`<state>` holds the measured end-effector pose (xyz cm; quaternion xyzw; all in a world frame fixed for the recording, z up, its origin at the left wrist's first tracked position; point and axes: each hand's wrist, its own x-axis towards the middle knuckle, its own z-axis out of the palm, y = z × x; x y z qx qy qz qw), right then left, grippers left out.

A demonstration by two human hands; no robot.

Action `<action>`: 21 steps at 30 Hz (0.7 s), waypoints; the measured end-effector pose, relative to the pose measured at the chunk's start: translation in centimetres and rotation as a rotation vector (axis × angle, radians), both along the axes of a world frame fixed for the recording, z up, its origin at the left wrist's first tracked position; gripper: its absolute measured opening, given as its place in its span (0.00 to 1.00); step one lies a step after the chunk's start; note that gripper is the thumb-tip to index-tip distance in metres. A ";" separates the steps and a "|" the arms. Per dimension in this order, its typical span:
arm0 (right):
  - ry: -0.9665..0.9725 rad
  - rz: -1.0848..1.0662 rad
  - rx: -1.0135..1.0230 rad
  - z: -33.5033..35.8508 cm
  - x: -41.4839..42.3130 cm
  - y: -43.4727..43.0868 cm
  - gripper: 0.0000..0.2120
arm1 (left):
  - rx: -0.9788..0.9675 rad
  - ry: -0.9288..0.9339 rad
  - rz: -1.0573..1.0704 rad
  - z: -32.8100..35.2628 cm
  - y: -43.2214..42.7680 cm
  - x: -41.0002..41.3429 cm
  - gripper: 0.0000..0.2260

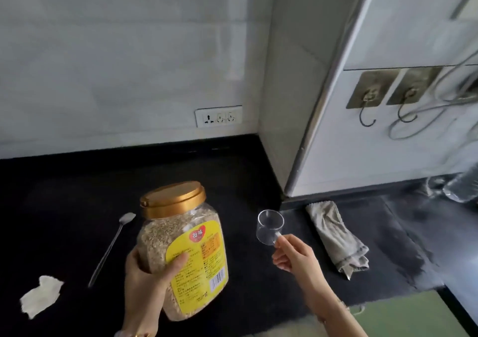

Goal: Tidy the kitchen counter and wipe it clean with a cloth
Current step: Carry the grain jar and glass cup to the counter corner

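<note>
My left hand (144, 279) grips a clear plastic jar of grain (181, 248) with a gold lid and a yellow label, tilted above the black counter (64, 194). My right hand (294, 256) pinches the handle of a small clear measuring cup (269, 226), held just right of the jar. A grey folded cloth (338, 238) lies on the counter to the right of the cup. A long metal spoon (111, 246) rests left of the jar. A crumpled white paper scrap (41, 295) lies at the front left.
A tiled wall with a white socket strip (218, 116) backs the counter. A white wall corner (310, 129) juts out at the right, with two stick-on hooks (370, 96) and grey cables (426, 114). Clear glassware (455, 186) stands far right.
</note>
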<state>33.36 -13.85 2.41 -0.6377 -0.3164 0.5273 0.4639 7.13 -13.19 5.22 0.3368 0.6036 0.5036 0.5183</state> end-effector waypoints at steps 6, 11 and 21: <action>-0.029 0.161 -0.013 -0.4 1.4 6.6 0.13 | -0.017 -0.025 0.115 -0.2 2.1 1.4 0.53; -0.035 0.168 -0.037 -1.3 1.3 9.8 0.13 | -0.008 -0.002 0.132 -0.4 6.0 2.3 0.51; -0.042 0.088 -0.115 -3.1 0.6 15.6 0.13 | -0.049 0.037 0.022 -2.8 16.5 3.3 0.55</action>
